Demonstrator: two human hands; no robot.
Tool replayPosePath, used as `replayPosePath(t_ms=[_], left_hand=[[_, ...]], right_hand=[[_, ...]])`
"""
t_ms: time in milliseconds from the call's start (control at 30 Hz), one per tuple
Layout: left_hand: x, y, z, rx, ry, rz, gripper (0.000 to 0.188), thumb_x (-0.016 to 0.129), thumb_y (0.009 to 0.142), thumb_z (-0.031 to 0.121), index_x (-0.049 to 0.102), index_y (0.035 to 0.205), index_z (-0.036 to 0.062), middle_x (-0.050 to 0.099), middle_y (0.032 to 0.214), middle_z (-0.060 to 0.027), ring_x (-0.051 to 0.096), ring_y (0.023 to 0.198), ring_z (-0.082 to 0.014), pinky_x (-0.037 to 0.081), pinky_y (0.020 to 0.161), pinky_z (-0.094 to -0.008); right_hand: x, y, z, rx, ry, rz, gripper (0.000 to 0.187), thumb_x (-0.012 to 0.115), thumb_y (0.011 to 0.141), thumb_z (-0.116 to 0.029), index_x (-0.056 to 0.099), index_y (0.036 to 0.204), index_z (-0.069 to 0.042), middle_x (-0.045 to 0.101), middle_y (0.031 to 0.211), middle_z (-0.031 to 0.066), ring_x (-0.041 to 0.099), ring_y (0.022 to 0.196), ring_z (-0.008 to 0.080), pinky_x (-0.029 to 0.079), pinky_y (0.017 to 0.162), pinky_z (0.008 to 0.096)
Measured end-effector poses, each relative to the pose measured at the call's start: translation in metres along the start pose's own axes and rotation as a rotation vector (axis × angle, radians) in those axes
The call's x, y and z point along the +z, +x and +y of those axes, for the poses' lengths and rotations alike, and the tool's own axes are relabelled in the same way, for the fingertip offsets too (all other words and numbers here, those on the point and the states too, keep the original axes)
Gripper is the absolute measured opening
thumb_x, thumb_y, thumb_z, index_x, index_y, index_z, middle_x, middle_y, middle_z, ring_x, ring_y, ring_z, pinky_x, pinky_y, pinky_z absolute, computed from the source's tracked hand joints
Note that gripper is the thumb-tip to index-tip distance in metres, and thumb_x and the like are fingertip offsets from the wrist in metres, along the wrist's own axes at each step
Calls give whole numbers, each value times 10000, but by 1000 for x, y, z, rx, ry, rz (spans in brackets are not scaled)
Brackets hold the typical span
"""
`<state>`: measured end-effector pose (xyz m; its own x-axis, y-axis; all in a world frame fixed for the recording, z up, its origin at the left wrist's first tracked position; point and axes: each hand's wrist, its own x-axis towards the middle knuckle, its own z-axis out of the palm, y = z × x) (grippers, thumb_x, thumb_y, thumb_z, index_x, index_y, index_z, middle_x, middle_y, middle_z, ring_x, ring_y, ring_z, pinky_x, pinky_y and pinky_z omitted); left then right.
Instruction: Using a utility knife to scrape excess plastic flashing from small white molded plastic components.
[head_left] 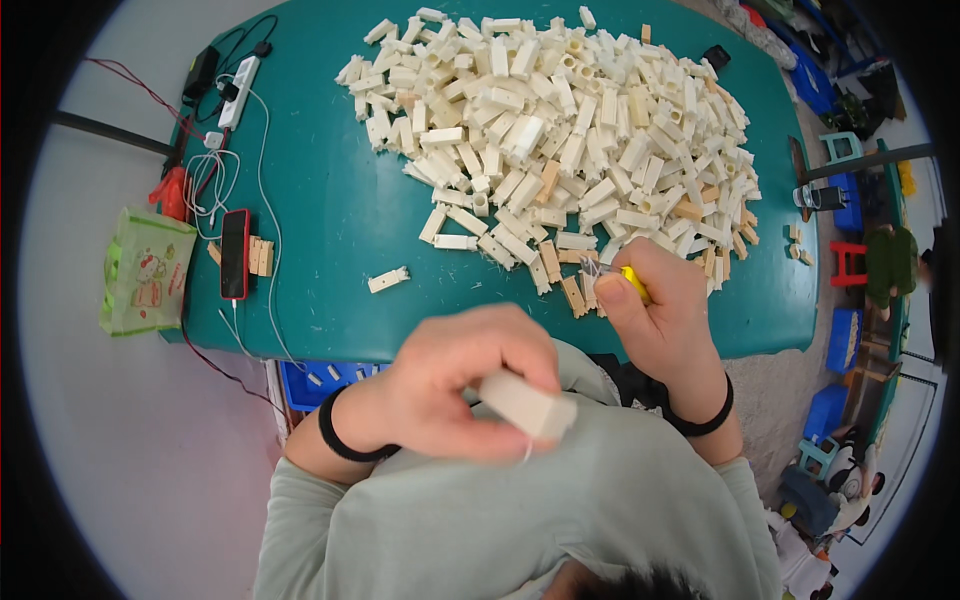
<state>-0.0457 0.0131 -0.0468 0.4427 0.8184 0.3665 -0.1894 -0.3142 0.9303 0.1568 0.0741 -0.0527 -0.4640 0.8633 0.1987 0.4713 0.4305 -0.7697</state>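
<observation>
In front of my chest, my left hand (455, 375) is closed around a cream rectangular plastic block (528, 405), its end tilted toward the lower right. The hand and block are blurred by motion, and a thin pale strand hangs beneath the block. My right hand (665, 315) grips a small tool with a yellow handle (634, 284) over the table's near edge. Whitish shavings or strands show at the tool's tip; its working end is hard to make out. Beyond both hands lies a large heap of similar cream blocks (520, 135), some hollow and rough-ended. One loose block (388, 279) lies apart, left of the heap.
The green table (310, 190) carries a phone (234, 255) on a cable, tan blocks (261, 256) and a power strip (239, 92) at left. A green bag (150, 272) hangs beside it. Under the near edge sits a blue bin (305, 388). Stools and people are far right.
</observation>
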Motion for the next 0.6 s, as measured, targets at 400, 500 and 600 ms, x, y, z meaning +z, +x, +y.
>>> replayPosePath(t_ms=[400, 500, 600], left_hand=[[-2, 3, -4, -29, 481, 260, 279, 730, 624, 117, 605, 870, 83, 611, 841, 4, 510, 776, -147, 373, 661, -259], [-5, -2, -4, -75, 340, 300, 309, 707, 659, 57, 539, 919, 70, 597, 882, -36, 536, 811, -151, 404, 676, -254], [9, 0, -6, -178, -210, 616, 432, 721, 698, 179, 411, 981, 76, 574, 892, -98, 510, 810, -155, 423, 676, -255]], right_hand=[[7, -1, -19, 185, 526, -254, 277, 677, 736, -204, 461, 702, -34, 424, 577, -13, 353, 534, 45, 300, 459, 197], [12, 0, -15, 275, 548, -158, 245, 665, 744, -161, 458, 705, -35, 438, 601, -21, 354, 547, 35, 306, 471, 187], [11, 0, -16, 324, 543, -108, 185, 646, 757, -122, 484, 741, -35, 448, 620, -39, 364, 554, 30, 320, 484, 182]])
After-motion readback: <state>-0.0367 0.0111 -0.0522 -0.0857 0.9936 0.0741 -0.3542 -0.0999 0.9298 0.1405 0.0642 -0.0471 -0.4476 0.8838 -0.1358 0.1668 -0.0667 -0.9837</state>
